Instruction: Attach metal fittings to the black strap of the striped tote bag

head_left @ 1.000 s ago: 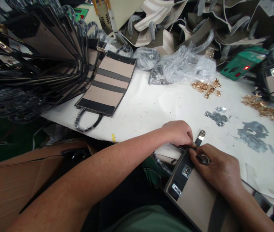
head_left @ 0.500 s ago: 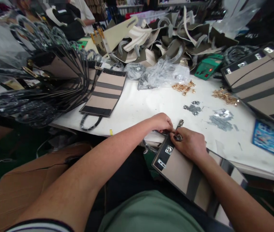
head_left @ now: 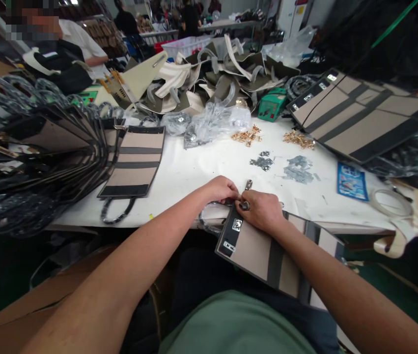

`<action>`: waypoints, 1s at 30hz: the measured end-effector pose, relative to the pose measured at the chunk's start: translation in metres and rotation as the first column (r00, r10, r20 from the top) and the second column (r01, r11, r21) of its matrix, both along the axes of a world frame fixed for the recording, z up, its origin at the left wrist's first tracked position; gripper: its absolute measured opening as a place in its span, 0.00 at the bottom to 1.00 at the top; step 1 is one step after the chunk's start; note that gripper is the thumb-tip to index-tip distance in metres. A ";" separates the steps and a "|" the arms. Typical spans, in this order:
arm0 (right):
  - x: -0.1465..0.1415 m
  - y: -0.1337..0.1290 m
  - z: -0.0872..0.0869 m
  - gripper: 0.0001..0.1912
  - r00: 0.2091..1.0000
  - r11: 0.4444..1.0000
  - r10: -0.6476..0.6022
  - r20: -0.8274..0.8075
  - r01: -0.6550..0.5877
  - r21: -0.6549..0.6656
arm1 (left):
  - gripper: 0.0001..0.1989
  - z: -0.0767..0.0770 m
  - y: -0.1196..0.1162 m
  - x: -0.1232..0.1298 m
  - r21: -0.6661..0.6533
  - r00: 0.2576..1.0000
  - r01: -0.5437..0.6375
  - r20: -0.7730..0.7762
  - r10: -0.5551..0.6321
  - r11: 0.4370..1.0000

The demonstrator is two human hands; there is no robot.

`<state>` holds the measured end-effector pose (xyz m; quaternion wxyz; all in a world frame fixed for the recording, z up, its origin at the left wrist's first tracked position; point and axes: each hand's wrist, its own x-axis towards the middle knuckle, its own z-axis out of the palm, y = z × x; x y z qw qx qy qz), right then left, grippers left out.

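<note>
On my lap lies a taupe and black handbag panel (head_left: 253,260) with its top edge against the table. It carries two silver metal plates (head_left: 237,224) on its black band. My left hand (head_left: 221,190) and my right hand (head_left: 262,211) meet at that edge, pinching a narrow black strap tab (head_left: 244,205). A silver clasp (head_left: 248,184) stands up from the tab above my fingers. A black handle (head_left: 209,221) in clear plastic loops out beside my left hand. My fingers hide where the tab joins the panel.
More panels stand stacked at left (head_left: 50,137), with one (head_left: 135,162) on the white table (head_left: 194,196). Another (head_left: 356,115) lies at right. Gold fittings (head_left: 245,136) and grey plates (head_left: 297,169) are scattered ahead. Plastic bags (head_left: 209,125) and cut pieces (head_left: 223,73) are piled behind. A co-worker (head_left: 79,49) stands far left.
The view has risen and drawn back, showing more of the room and the panel at right. My hands stay on the strap tab, and the panel stays on my lap.
</note>
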<state>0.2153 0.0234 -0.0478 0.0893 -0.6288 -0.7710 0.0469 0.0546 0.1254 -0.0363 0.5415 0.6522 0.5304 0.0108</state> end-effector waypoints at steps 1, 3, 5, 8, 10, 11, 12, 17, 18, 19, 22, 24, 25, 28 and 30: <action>0.000 0.000 0.000 0.12 1.000 1.000 0.004 -0.005 -0.004 -0.007 | 0.09 -0.001 0.000 -0.001 0.001 1.000 -0.005 0.008 0.005 1.000; -0.001 0.000 0.000 0.12 0.999 1.000 0.008 -0.034 -0.009 -0.030 | 0.09 -0.002 -0.001 -0.003 0.009 1.000 -0.013 0.024 0.013 1.000; -0.002 0.003 0.001 0.11 0.997 0.998 0.015 -0.074 -0.019 -0.055 | 0.09 -0.003 -0.002 -0.004 0.021 0.999 -0.018 0.033 0.017 1.000; 0.004 0.009 0.010 0.11 0.992 0.996 0.045 -0.122 -0.053 -0.069 | 0.10 -0.003 -0.002 -0.005 0.037 0.999 -0.015 0.038 0.014 0.999; 0.015 0.010 0.023 0.13 0.986 0.996 0.044 -0.160 -0.057 -0.072 | 0.08 -0.004 -0.002 -0.006 0.043 0.999 -0.009 0.043 0.007 0.999; 0.022 0.007 0.031 0.13 0.982 0.996 0.032 -0.187 -0.047 -0.077 | 0.08 -0.005 -0.002 -0.006 0.044 0.999 -0.006 0.048 0.004 0.999; 0.030 0.001 0.038 0.14 0.977 0.996 0.013 -0.212 -0.031 -0.083 | 0.07 -0.006 -0.001 -0.006 0.044 0.999 -0.004 0.053 0.001 0.999; 0.060 -0.066 0.049 0.10 0.957 0.993 -0.047 -0.287 0.014 -0.115 | 0.10 -0.013 0.003 -0.008 0.018 0.997 -0.018 0.070 0.017 1.000; 0.063 -0.083 0.044 0.10 0.950 0.991 -0.046 -0.310 0.005 -0.132 | 0.11 -0.013 0.003 -0.008 0.009 0.997 -0.020 0.070 0.019 1.000; 0.067 -0.099 0.037 0.09 0.941 0.990 -0.041 -0.337 -0.008 -0.141 | 0.12 -0.012 0.003 -0.008 0.002 0.997 -0.020 0.069 0.020 1.000; 0.081 -0.129 0.007 0.08 0.909 0.996 -0.089 -0.407 0.085 -0.027 | 0.14 -0.007 0.003 -0.008 -0.004 0.998 -0.014 0.056 0.014 1.000; 0.096 -0.133 -0.009 0.12 0.899 0.973 -0.161 -0.406 0.215 0.090 | 0.14 -0.003 0.002 -0.008 0.005 0.999 -0.011 0.044 0.011 1.000; 0.103 -0.132 -0.014 0.14 0.900 0.957 -0.198 -0.388 0.263 0.122 | 0.14 -0.002 0.001 -0.008 0.014 0.999 -0.012 0.042 0.011 1.000; 0.119 -0.124 -0.017 0.18 0.907 0.944 -0.263 -0.328 0.312 0.107 | 0.11 0.007 -0.008 -0.006 0.065 0.998 -0.016 0.063 0.012 0.998; 0.121 -0.118 -0.011 0.19 0.906 0.952 -0.260 -0.334 0.299 0.070 | 0.08 0.018 -0.019 -0.001 0.120 0.995 -0.004 0.098 -0.008 0.993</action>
